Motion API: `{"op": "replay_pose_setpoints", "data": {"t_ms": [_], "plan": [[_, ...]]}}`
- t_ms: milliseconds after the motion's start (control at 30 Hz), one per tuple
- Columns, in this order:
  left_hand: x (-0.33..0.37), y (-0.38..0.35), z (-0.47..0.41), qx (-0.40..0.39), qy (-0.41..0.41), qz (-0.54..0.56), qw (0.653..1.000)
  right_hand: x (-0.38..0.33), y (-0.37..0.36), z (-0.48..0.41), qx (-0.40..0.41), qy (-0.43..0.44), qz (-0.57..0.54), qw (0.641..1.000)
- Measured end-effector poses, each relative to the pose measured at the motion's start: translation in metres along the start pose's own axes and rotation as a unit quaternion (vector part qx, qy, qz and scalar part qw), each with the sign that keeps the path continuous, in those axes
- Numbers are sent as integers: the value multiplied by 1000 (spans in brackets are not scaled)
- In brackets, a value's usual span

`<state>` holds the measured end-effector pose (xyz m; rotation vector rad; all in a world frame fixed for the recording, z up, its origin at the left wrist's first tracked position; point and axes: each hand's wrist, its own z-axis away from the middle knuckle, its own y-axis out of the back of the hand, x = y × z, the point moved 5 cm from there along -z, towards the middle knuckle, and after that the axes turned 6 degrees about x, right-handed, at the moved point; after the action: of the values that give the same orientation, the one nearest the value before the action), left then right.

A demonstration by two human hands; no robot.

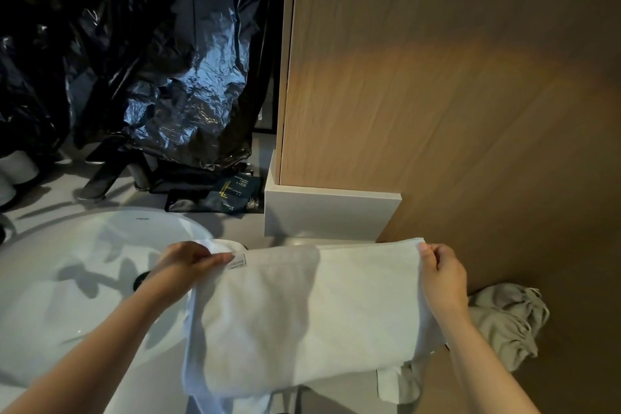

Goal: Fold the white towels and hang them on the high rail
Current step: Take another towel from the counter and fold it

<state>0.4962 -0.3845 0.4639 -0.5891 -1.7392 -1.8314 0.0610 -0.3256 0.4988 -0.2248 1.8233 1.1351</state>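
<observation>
**Desk:** What does the head camera hide from you?

**Operator:** Quite a bit. Both forearms run off the bottom edge, and so does the lower hem of the white towel [302, 312]. I see more white cloth hanging beneath it. It may be the same towel doubled under, but I cannot tell. The drain [139, 281] is half covered by the left wrist, and the tap [107, 175] disappears up under crumpled black plastic sheeting [151, 60]. The print on the dark sachets [232, 195] is too small for me to read.

**Desk:** And the grip?

**Operator:** The left hand [188, 262] pinches the towel's upper left corner, just beside the sewn label [236, 260]. The right hand [443, 276] has its fingers curled over the upper right corner. Between them the towel is stretched flat in front of me, over the right rim of the basin [67, 279] and the counter [242, 232].

**Desk:** The room?

**Operator:** A dim bathroom. The pale counter surrounds a white oval basin. A white ledge [329, 212] sits at the foot of a wooden panel [437, 77], which fills the right side and has a warm patch of light on it. A grey cloth [504, 319] lies crumpled low on the right, partly behind the right forearm.
</observation>
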Motion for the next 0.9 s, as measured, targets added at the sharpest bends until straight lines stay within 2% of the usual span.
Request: {"op": "replay_pose_setpoints", "data": {"t_ms": [100,200,267,367,467,667,733,833,900], "plan": [[3,-9,-1,18,45,-28,998,6,-8,-2,-26,-34,-3,999],[-1,-10,-1,36,61,30,997,5,-11,-9,-83,-55,-33,994],[-2,-9,-1,-3,49,64,997,4,-12,-14,-132,-68,-47,988],[1,-2,-4,-71,8,65,995,0,-7,-22,-163,-54,-56,984],[8,9,-7,-86,-3,69,994,-7,-2,-29,-178,-36,-42,983],[27,34,-8,-14,-7,44,999,-25,14,-39,-149,-12,-29,988],[36,48,-5,27,-19,3,999,-32,19,-40,-153,-24,-32,987],[55,67,5,98,-47,-73,991,-43,25,-38,-169,-57,-79,981],[70,79,13,142,-66,-72,985,-57,32,-37,-167,-63,-129,976]]}}
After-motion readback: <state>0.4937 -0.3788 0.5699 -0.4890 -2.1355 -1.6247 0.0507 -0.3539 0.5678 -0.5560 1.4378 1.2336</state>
